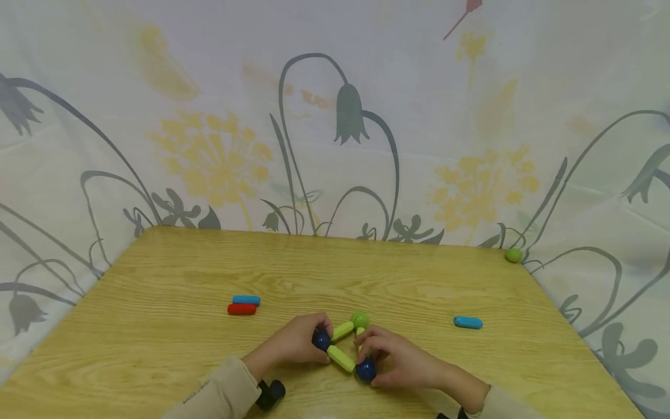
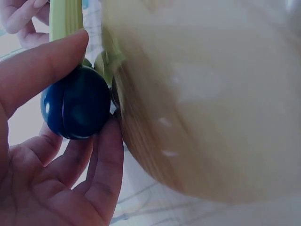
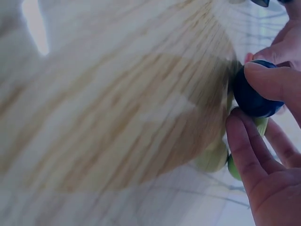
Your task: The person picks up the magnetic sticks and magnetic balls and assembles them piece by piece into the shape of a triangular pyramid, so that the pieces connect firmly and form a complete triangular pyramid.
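Two dark blue balls, a light green ball [image 1: 360,320] and three yellow-green rods form a triangle low on the table. My left hand [image 1: 299,342] pinches the left blue ball [image 1: 321,340] between thumb and fingers, as the left wrist view also shows. The right blue ball [image 1: 366,370] is gripped by my right hand [image 1: 403,359], its thumb and fingertips on either side. Between the blue balls lies the front rod [image 1: 341,359]. A second rod [image 1: 342,331] runs from the left ball to the green one; the third [image 1: 360,337] is partly hidden behind my right fingers.
Left of the hands, a blue rod [image 1: 246,300] and a red rod [image 1: 242,309] lie side by side. Another blue rod [image 1: 468,322] lies to the right. A green ball [image 1: 513,255] sits at the far right corner of the wooden table [image 1: 335,267], before a flowered cloth.
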